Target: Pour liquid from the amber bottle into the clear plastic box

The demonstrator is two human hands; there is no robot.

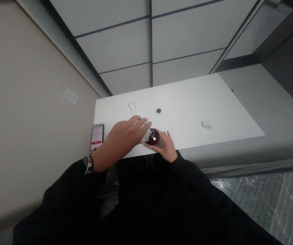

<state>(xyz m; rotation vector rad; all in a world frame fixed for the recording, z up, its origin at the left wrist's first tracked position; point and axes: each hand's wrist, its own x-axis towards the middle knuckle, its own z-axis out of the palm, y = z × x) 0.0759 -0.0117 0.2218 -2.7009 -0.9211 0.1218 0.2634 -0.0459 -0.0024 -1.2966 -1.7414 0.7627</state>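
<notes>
A dark reddish-brown bottle (154,139) with a shiny rounded shoulder stands close to the table's front edge, its mouth uncovered. My right hand (167,146) is wrapped round the bottle's right side. From the left, my left hand (131,132) reaches over with its fingers bent around a whitish, partly see-through piece (146,135) against the bottle's mouth. Most of that piece is hidden by the fingers, so I cannot tell if it is tissue or plastic. Beyond the bottle lies a small dark round cap (158,111).
On the white table (187,102) lie a crumpled white tissue (133,107) at the back left and another white wad (207,125) on the right. A phone (97,137) showing a timer lies at the left edge. Beige wall (34,102) rises on the left, panelled doors (126,44) behind.
</notes>
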